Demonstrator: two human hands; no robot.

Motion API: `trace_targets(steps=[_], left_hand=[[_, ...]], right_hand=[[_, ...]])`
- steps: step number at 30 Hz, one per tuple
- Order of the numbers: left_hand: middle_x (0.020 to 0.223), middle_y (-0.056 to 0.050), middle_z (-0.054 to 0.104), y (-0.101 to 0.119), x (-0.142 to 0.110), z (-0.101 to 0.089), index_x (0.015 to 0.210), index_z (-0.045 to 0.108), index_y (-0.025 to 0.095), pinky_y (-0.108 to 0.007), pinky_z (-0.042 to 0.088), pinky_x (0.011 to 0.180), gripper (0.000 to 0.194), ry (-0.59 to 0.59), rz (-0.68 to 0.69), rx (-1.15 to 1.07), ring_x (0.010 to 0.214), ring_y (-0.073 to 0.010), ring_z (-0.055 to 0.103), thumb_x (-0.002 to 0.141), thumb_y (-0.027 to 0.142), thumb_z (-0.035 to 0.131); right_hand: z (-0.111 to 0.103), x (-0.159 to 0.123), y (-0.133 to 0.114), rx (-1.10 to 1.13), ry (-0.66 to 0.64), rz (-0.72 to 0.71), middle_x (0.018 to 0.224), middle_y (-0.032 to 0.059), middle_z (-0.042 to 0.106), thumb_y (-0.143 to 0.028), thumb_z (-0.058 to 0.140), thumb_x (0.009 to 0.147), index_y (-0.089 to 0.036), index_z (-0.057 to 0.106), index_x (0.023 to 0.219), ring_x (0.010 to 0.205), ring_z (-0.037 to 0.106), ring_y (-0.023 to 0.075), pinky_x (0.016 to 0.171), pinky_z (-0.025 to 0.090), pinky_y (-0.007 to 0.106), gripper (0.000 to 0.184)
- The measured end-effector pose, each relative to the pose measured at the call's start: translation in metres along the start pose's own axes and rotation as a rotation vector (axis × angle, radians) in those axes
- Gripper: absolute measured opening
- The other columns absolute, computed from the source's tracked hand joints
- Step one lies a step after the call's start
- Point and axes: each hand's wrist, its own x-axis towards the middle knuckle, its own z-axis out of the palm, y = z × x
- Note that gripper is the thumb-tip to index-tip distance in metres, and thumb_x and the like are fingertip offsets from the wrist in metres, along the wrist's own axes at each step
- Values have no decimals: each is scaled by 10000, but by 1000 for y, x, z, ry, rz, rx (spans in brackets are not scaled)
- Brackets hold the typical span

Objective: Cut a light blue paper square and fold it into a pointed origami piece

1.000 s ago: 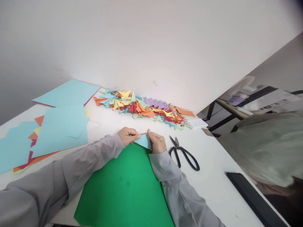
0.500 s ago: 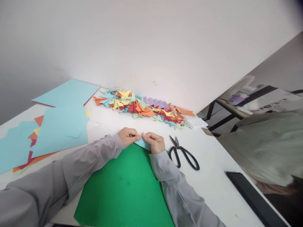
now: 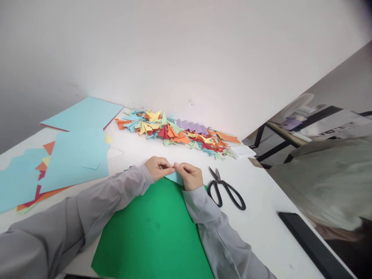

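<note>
Both hands pinch a small light-blue piece of paper (image 3: 175, 177) above the far end of a green board (image 3: 154, 232). My left hand (image 3: 159, 168) has thumb and forefinger closed at the paper's upper edge. Its fingertips meet those of my right hand (image 3: 189, 175), which grips the paper from the other side. Part of the paper is hidden by the fingers. Black-handled scissors (image 3: 218, 185) lie with blades parted just right of my right hand. Beyond the hands runs a heap of folded paper planes (image 3: 165, 130) in several colours.
Large light-blue sheets (image 3: 78, 159) and coloured scraps (image 3: 43, 161) lie on the left of the white table (image 3: 255, 232). A black flat bar (image 3: 308, 240) is along the right edge. Behind the table rises a wall; a person in a pale top (image 3: 334, 178) is at the right.
The fingertips have shifted slightly against each other at the paper's upper edge. Both hands still grip the light-blue paper; the rest stays in place.
</note>
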Motion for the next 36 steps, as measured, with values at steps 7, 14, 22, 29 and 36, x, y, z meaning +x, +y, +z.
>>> trace_targets(steps=[7,14,22,29,36], left_hand=[[645,-17,552,-1,0,-1,641,657,110,-168,397,399,150,-14,46,-13,473,-58,475,613,245,599],[617,-28,575,2,2,-3,611,665,113,-182,386,406,138,31,38,-56,507,-83,481,594,234,602],[507,3,544,3,3,-4,503,627,112,-199,332,460,72,41,65,-22,471,-63,433,554,152,596],[455,31,499,4,2,-3,540,598,98,-180,341,397,99,22,-34,-59,403,-48,419,568,193,602],[445,17,547,2,6,-8,677,619,81,-204,443,404,243,111,-188,-242,384,-85,516,523,252,695]], right_hand=[[0,-4,-1,-114,32,-109,431,-43,466,-340,630,631,-152,584,516,415,350,72,414,279,218,226],[2,-2,-1,-46,57,18,480,-28,520,-405,657,578,-159,570,569,439,394,84,421,312,220,260],[1,-3,-4,-51,-2,0,422,-65,407,-373,634,613,-161,530,512,399,299,59,398,246,214,256],[-3,0,-6,20,33,59,404,-74,380,-391,655,580,-161,529,491,397,289,57,400,246,217,277],[0,-3,-6,99,9,152,446,-34,519,-394,674,553,-169,583,552,422,445,93,455,401,244,243]])
